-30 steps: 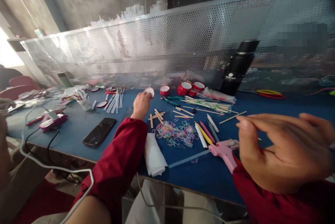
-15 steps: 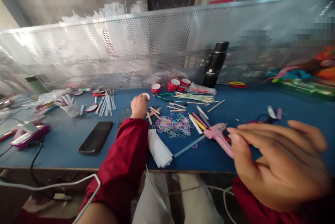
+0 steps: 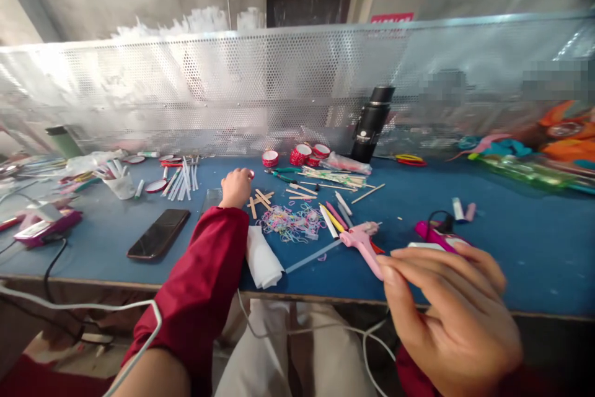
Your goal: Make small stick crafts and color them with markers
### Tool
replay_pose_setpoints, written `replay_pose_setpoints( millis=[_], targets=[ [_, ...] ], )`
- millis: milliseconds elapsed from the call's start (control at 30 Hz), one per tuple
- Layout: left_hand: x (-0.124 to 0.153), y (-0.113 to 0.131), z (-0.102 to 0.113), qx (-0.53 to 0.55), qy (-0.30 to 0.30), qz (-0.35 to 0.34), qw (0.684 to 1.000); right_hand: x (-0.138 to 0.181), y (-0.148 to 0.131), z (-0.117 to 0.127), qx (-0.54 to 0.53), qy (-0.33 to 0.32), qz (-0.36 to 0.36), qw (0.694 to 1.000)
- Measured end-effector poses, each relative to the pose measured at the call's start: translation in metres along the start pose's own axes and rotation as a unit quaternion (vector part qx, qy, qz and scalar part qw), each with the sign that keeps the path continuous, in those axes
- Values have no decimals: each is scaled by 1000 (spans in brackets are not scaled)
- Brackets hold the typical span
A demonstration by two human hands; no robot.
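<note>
My left hand (image 3: 235,189) reaches over the table with its fingers closed on a small red-and-white round piece (image 3: 251,174), mostly hidden by the fingers. Popsicle sticks (image 3: 263,199) lie just right of it, and beyond stand red-and-white round pieces (image 3: 269,158) like it. Close to the camera, my right hand (image 3: 449,316) is raised with thumb and forefinger tips together; I cannot make out anything between them. Behind its fingertips lies a pink glue gun (image 3: 362,243) with a clear glue stick (image 3: 312,256) out of its back.
A heap of pastel rubber bands (image 3: 292,223), markers (image 3: 333,218), a folded white tissue (image 3: 263,259) and a phone (image 3: 158,235) lie on the blue table. A black flask (image 3: 372,127) stands by the perforated metal screen (image 3: 223,93). A white cable (image 3: 320,327) hangs below the table edge.
The view has shifted, so the table things sit further left. My left hand now covers more of the round piece. My right hand has drawn left and slightly down, uncovering a magenta item behind it.
</note>
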State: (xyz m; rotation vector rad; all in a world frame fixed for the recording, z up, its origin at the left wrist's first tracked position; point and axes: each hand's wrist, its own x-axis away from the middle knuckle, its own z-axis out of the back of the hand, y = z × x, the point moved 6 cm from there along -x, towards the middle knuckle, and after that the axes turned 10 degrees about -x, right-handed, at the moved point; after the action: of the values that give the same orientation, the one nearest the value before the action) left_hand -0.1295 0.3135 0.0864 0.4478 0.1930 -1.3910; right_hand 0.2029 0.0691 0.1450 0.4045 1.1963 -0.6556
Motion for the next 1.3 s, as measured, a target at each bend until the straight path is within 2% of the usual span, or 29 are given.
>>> replay_pose_setpoints(
  millis=[67,100,167,267,367,433,533,600,667,700,800,900,967,1033,1100,1133,1200,1233,1300],
  targets=[
    [0,15,19,114,92,-46,988,-8,9,-10,-29,-18,-15,999],
    [2,26,27,179,119,-82,973,-15,15,-18,-46,-29,-23,998],
    [9,48,41,296,135,-145,934,-30,32,-39,-88,-41,-53,994],
    [26,80,54,378,108,-215,894,-49,69,-85,-183,-70,-176,965],
    [45,103,60,390,83,-273,875,-53,96,-132,-292,-114,-307,899],
    [56,114,61,392,64,-315,862,-50,102,-153,-326,-135,-349,868],
    [67,125,59,367,36,-360,857,-46,103,-158,-250,-117,-339,899],
    [66,122,58,366,63,-339,865,-41,105,-158,-194,-112,-340,913],
    [60,113,58,394,108,-284,867,-38,107,-158,-166,-118,-346,916],
    [57,110,55,412,104,-266,865,-37,106,-160,-163,-132,-350,913],
    [54,109,42,435,34,-241,867,-34,96,-168,-189,-183,-352,898],
    [52,108,31,473,-17,-211,855,-35,90,-175,-231,-194,-357,884],
    [45,102,26,516,-19,-164,840,-36,92,-180,-261,-207,-363,870],
    [37,90,24,558,5,-102,824,-41,96,-182,-267,-226,-349,869],
    [30,78,24,589,12,-61,806,-49,102,-176,-202,-220,-325,897],
    [27,74,25,582,5,-50,812,-52,104,-172,-149,-219,-309,914],
    [23,65,26,531,-14,-31,847,-56,105,-169,-39,-255,-275,926],
    [21,60,26,495,-15,-22,869,-56,103,-170,8,-285,-256,924],
    [17,50,29,411,20,-13,911,-53,98,-176,64,-344,-214,912]
  ],
)
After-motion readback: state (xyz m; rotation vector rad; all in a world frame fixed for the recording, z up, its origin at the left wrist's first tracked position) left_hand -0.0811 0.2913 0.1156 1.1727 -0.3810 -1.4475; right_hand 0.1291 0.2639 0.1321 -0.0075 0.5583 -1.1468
